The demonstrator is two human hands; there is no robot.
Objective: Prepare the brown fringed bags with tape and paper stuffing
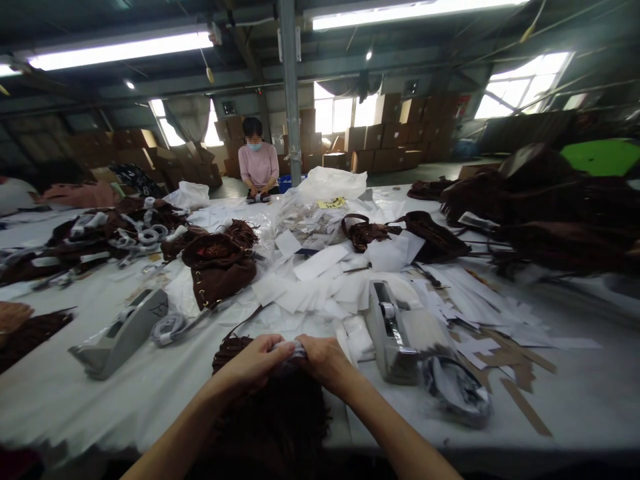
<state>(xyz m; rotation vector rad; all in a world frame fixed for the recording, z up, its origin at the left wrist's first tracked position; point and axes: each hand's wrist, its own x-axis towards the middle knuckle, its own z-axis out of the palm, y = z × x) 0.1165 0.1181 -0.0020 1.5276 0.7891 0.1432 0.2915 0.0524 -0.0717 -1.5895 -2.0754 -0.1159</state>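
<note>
A dark brown fringed bag (280, 407) lies in front of me at the near edge of the table. My left hand (260, 360) is closed on a pale, wrapped part at the top of this bag, thumb on top. My right hand (323, 360) pinches the same wrapped part from the other side, close to the left thumb. The fingertips hide most of what they grip. A grey tape dispenser (390, 333) stands right of my right hand, and another tape dispenser (120, 333) is left of my left hand. White paper sheets (320, 287) lie just beyond both hands.
Brown bags with wrapped straps (125, 230) are heaped at left; a brown drawstring bag (220, 273) sits ahead. More dark bags (560, 207) pile up at right. A plastic-wrapped coil (455, 390) and cardboard strips (525, 407) lie right. Across the table is a co-worker (259, 163); another person's hand (14, 316) shows far left.
</note>
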